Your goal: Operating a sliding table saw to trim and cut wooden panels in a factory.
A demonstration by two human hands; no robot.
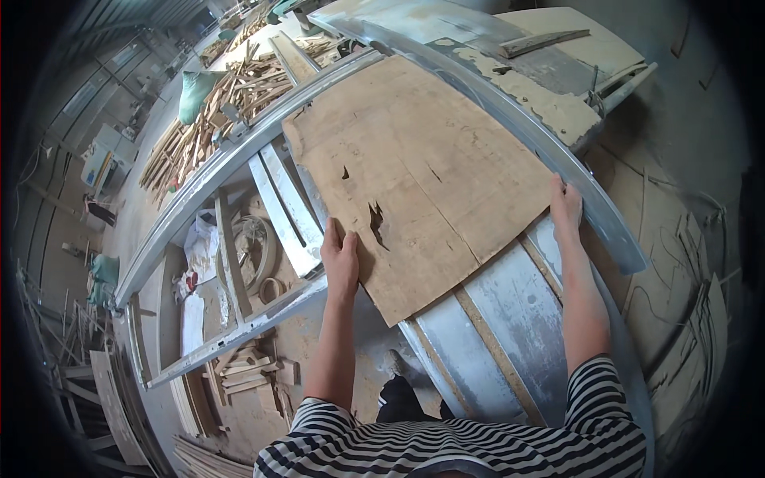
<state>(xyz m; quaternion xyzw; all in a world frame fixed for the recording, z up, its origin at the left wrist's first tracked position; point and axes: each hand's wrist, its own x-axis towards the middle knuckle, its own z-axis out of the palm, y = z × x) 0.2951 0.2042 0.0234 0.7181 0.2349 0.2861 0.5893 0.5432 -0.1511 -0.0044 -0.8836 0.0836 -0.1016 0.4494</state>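
A large, thin sheet of brown wood veneer (446, 151), with a few torn holes and a long crack, spans the middle of the view. Its left edge is gripped by my left hand (340, 253), fingers wrapped round it. At the near right corner my right hand (566, 201) closes on the same sheet. Below the sheet runs a bed of grey metal slats (510, 299) with brown gaps between them. How far the sheet rests on the slats or is lifted off them cannot be made out.
To the left stretches a metal frame (239, 327) with coiled hose (259, 247) inside its bays. Beyond it lies a heap of wood strips (231, 107) and a green sack (197, 94). A metal rail (613, 227) borders the right side. Scrap veneer (693, 342) covers the floor at right.
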